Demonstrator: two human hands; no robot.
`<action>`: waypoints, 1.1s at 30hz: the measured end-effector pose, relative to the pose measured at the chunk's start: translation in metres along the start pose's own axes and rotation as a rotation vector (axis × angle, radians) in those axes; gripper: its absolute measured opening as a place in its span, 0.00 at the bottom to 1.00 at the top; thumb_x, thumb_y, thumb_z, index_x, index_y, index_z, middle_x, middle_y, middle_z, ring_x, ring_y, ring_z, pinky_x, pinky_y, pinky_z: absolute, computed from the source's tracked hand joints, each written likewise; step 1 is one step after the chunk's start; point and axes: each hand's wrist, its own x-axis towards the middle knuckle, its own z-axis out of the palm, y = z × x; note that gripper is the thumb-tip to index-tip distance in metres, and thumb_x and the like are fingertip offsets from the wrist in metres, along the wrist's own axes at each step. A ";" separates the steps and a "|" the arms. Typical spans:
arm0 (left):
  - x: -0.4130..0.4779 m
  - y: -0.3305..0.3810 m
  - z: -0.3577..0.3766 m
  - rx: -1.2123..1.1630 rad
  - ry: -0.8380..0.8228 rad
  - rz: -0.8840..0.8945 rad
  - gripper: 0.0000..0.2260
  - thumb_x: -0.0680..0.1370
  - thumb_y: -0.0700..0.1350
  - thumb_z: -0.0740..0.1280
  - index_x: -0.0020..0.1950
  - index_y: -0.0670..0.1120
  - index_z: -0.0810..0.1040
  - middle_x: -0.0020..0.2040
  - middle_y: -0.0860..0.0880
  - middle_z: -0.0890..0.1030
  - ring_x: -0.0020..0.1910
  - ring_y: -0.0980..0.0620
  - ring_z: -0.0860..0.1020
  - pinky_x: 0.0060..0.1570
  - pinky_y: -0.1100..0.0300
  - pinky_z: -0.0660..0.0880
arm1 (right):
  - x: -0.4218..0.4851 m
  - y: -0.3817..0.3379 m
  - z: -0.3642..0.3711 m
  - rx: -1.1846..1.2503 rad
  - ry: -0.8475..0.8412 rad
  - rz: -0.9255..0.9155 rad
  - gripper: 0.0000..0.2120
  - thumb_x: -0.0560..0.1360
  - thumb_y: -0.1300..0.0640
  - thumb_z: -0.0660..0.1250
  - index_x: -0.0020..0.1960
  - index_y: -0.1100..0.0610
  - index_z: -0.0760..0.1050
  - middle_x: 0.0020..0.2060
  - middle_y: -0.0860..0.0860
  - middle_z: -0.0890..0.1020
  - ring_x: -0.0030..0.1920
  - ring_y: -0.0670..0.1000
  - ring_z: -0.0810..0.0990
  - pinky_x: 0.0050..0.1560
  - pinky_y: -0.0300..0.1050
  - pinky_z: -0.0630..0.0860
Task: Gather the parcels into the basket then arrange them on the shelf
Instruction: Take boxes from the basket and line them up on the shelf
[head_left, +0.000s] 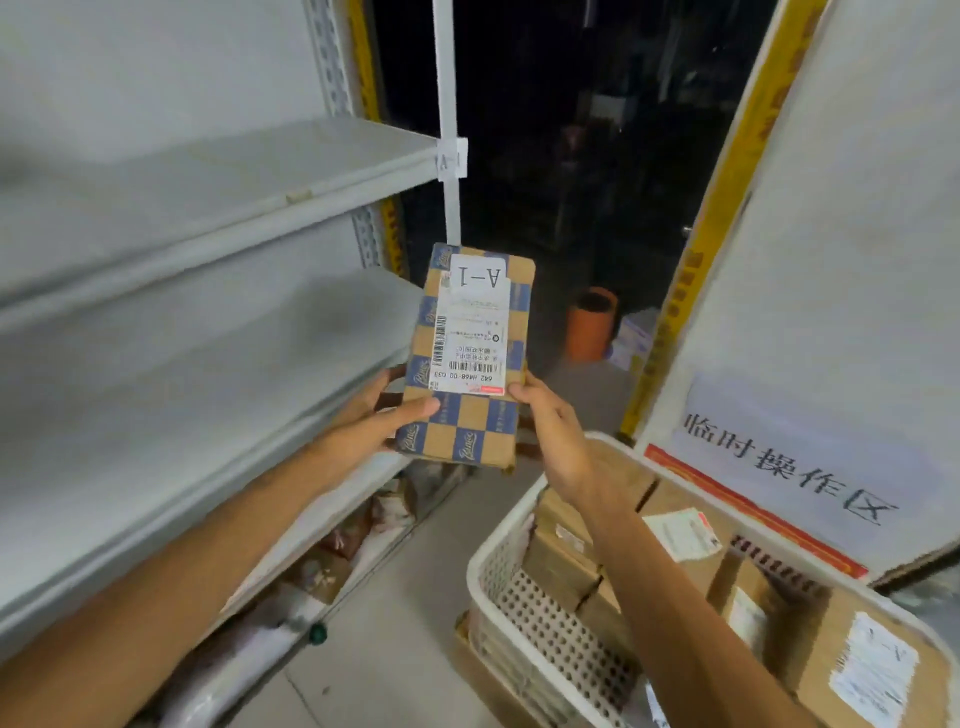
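A brown-and-blue checkered parcel (470, 415) with a white shipping label marked "A-1" is held up in front of me, beside the end of the white shelf (218, 343). My left hand (384, 410) grips its lower left edge, thumb across the front. My right hand (545, 421) grips its lower right edge. The white perforated basket (524, 597) stands at the lower right and holds several brown cardboard parcels (857, 660) with white labels.
The shelf's upper board (260, 166) carries an "A-1" tag (451, 158) on its white post. Wrapped packages (332, 551) lie under the lowest board. A wall sign with Chinese characters (789, 462) is at right. An orange bin (589, 325) stands in the dark doorway.
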 end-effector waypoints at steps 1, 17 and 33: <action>-0.005 0.005 -0.019 0.011 0.043 0.022 0.38 0.63 0.64 0.75 0.68 0.56 0.67 0.56 0.54 0.82 0.55 0.53 0.81 0.43 0.62 0.79 | 0.011 -0.007 0.017 -0.011 -0.035 -0.028 0.15 0.82 0.57 0.58 0.68 0.52 0.74 0.53 0.43 0.84 0.48 0.36 0.82 0.41 0.26 0.74; -0.079 0.099 -0.264 -0.068 0.585 0.330 0.34 0.60 0.58 0.76 0.65 0.53 0.73 0.55 0.46 0.83 0.51 0.48 0.83 0.50 0.48 0.80 | 0.106 -0.133 0.296 -0.013 -0.305 -0.312 0.15 0.82 0.48 0.56 0.63 0.48 0.76 0.50 0.47 0.85 0.50 0.45 0.83 0.42 0.40 0.77; -0.059 0.096 -0.415 -0.017 0.735 0.354 0.20 0.72 0.49 0.73 0.62 0.54 0.71 0.58 0.44 0.80 0.53 0.50 0.82 0.43 0.58 0.81 | 0.196 -0.170 0.456 -0.173 -0.640 -0.382 0.14 0.75 0.47 0.72 0.59 0.49 0.78 0.54 0.49 0.85 0.53 0.49 0.84 0.55 0.52 0.81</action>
